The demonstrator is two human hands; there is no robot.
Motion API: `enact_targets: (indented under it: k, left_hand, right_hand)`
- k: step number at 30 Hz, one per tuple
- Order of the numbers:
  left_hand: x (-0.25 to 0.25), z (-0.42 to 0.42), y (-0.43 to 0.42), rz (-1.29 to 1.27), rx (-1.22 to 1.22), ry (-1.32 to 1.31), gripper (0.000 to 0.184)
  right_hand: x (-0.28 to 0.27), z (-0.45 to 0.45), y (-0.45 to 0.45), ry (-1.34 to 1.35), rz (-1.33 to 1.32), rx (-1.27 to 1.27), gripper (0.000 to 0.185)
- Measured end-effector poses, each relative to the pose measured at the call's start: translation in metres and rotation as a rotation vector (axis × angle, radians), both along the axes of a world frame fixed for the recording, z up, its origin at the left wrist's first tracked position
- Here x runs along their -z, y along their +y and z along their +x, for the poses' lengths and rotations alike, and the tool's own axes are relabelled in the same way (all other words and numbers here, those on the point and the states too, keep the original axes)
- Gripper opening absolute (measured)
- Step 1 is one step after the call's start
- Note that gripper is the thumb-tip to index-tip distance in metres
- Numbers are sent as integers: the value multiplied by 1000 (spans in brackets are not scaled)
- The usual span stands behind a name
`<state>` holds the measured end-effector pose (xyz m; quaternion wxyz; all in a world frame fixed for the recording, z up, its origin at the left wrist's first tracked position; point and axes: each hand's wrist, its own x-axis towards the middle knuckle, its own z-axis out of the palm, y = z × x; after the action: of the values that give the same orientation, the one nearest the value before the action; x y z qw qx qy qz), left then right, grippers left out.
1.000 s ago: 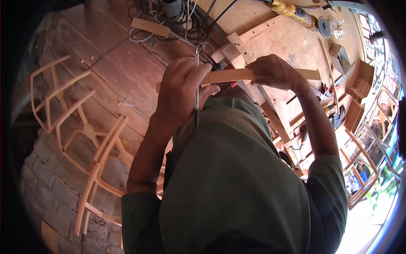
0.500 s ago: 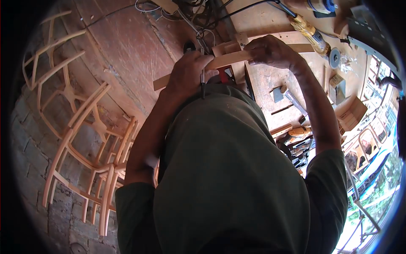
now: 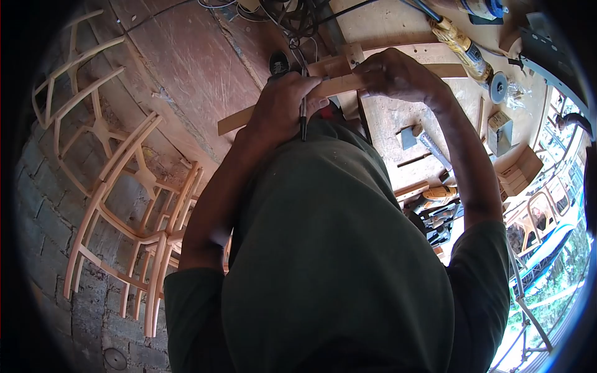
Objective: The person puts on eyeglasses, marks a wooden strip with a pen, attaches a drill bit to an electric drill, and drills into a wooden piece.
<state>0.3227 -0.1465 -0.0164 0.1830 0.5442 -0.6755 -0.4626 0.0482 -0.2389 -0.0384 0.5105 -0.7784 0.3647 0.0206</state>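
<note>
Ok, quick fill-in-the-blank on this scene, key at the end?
The left hand and right hand grip one strip made of ____. The slim pen-like tool is in the ____ hand. The grinder has a mostly ____ body.

Missing words: wood; left; yellow.

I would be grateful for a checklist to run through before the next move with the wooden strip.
1. Left hand holding the wooden strip: ok.
2. Right hand gripping it farther along: ok.
3. Slim pen-like tool secured in the left hand's fingers: ok.
4. Both hands away from the disc of the angle grinder: ok.
5. Grinder unplugged: cannot tell; no plug is visible.
6. Workbench free of loose tools: not ok; the grinder and others lie there.
</note>
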Motion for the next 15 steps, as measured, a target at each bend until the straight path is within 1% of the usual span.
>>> enact_targets:
  k: [1,4,7,13,15]
  left_hand:
    - [0,0,0,6,-6,4,40]
    - [1,0,-1,0,8,-11,39]
    - [2,0,0,10,11,-19,39]
    - [5,-2,-2,-11,46,-15,39]
    - [6,-2,-2,-16,43,-18,39]
  right_hand:
    - [0,0,0,-6,-48,-22,54]
    - [-4,2,-6,10,-64,-67,54]
    - [-12,6,-12,86,-68,-100,53]
    - [-9,3,-7,53,-128,-87,53]
    - [-9,3,-8,44,-72,-74,53]
